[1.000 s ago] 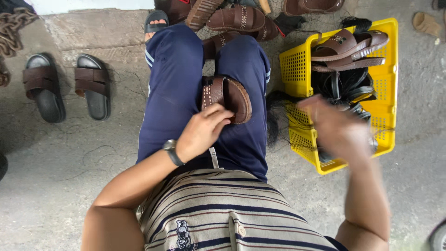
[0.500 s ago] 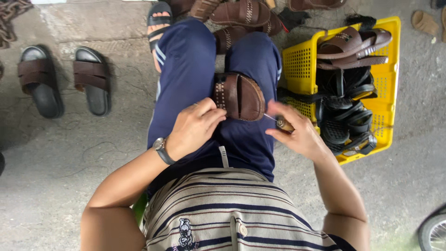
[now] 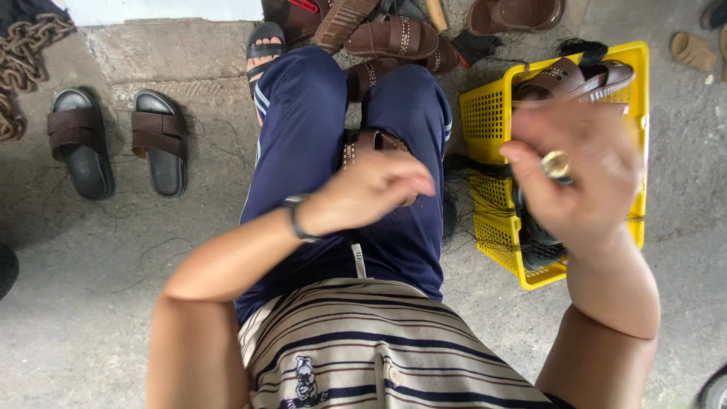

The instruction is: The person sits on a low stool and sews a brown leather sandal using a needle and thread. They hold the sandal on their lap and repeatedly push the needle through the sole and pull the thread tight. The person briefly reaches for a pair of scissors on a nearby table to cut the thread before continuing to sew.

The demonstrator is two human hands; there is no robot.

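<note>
Sandal (image 3: 375, 144) work over a seated lap
Left hand (image 3: 371, 193) rests closed on the brown sandal, toe pointing away; right hand (image 3: 579, 170), raised beside it, pinches a small brass fitting (image 3: 555, 163).

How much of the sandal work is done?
Several brown sandals already sit in the yellow basket. One brown sandal lies on the lap under the left hand; the right hand is raised with a small round gold thing. More brown sandals lie on the floor.

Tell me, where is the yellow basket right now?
The yellow basket sits on the floor at the person's right, beside the right knee, partly behind the raised right hand.
</note>
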